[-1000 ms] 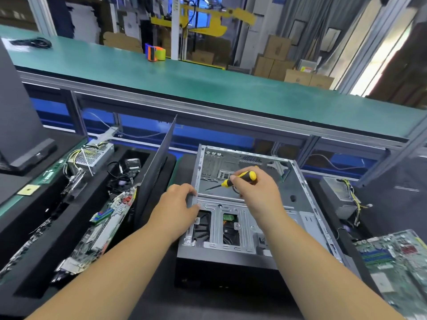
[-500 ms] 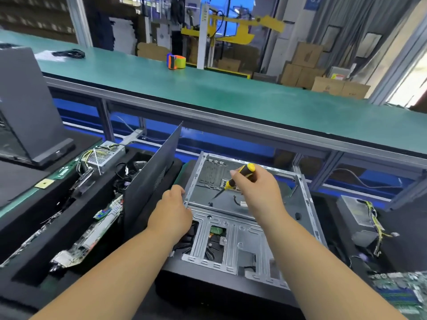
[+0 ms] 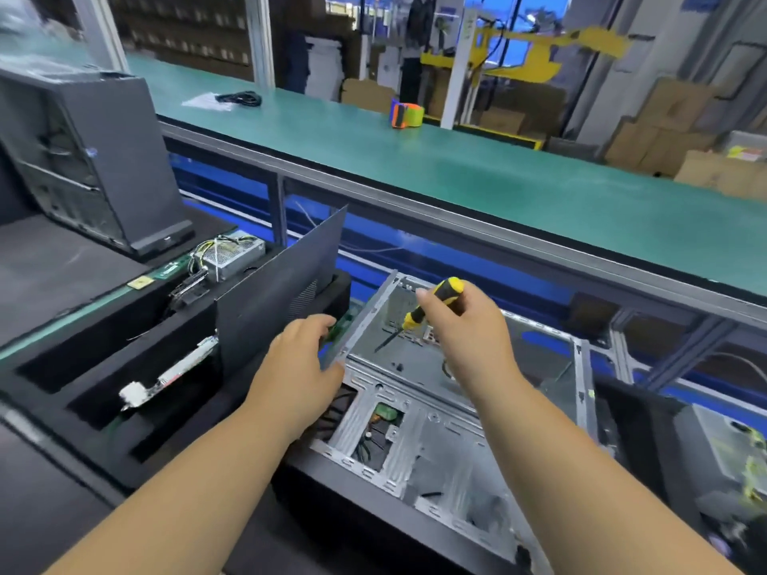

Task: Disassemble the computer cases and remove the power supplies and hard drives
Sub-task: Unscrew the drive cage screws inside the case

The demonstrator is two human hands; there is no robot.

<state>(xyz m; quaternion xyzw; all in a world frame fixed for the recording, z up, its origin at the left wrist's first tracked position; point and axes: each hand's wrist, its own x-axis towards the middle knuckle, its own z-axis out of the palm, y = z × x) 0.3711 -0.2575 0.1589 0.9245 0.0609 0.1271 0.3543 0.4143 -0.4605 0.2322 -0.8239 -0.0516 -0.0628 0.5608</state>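
Observation:
An open grey computer case lies on its side in front of me, its bare metal floor and drive cage showing. My left hand grips the case's left wall near the top edge. My right hand holds a yellow-and-black screwdriver, its tip pointing down-left into the case's rear bay. A removed silver power supply with coloured wires sits in the black foam tray to the left. Another power supply rests at the right edge.
A dark side panel stands upright between tray and case. A circuit board lies in a tray slot. A second closed case stands at far left. Behind runs a green conveyor with a tape dispenser and a black cable.
The camera has swung to the left, so the case sits lower right in view. My left hand slid up the case's left wall; my right hand lifted the screwdriver slightly.

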